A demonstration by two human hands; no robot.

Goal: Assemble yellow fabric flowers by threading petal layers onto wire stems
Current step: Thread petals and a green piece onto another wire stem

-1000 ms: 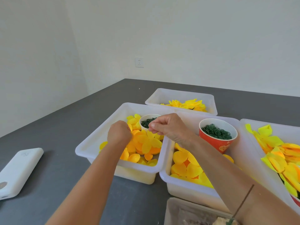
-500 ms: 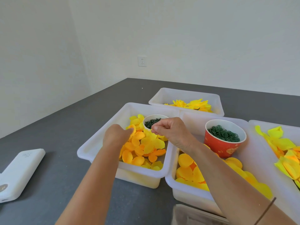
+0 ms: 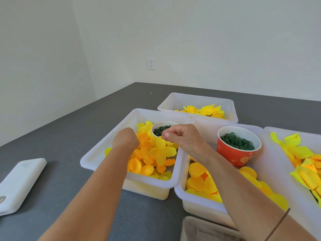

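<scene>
My left hand (image 3: 125,140) is curled in the left white bin (image 3: 97,158) among loose yellow and orange petals (image 3: 157,153). It grips an orange petal, and its fingers are hidden behind the back of the hand. My right hand (image 3: 184,138) hovers over the same bin, thumb and forefinger pinched together beside a small white cup (image 3: 157,125) of dark green rings. It seems to pinch one tiny ring. No wire stem shows.
A red cup (image 3: 236,157) of green rings stands in the middle bin (image 3: 194,204) with larger petals. A far bin (image 3: 175,101) holds finished yellow flowers, and a right bin (image 3: 278,131) holds petal layers. A white power bank (image 3: 19,183) lies left on the grey table.
My right hand has drawn its pinched fingertips back from inside the white cup to just outside its rim. My left hand stayed among the petals, and the view tilted up a little.
</scene>
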